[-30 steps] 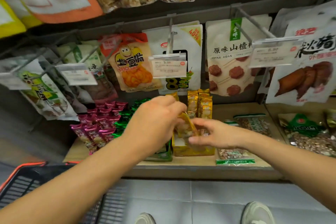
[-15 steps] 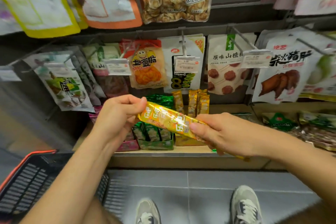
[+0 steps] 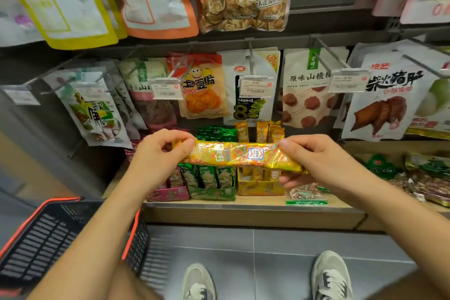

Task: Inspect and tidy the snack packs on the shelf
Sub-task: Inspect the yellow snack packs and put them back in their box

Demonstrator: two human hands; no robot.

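My left hand [image 3: 155, 153] pinches one end of the long yellow foil snack pack [image 3: 239, 156] and my right hand [image 3: 314, 161] grips the other. Fingers hide both ends, and I can't read the blurred print. It lies nearly level, long axis left to right, above the front edge of the wooden shelf [image 3: 255, 201]. The wrapper is glossy and crinkled, with a white label.

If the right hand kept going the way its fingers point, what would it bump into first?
Probably the left hand. The right hand points sideways along the yellow snack pack it holds, and the left hand pinches the other end. Both hold one pack, so they look level.
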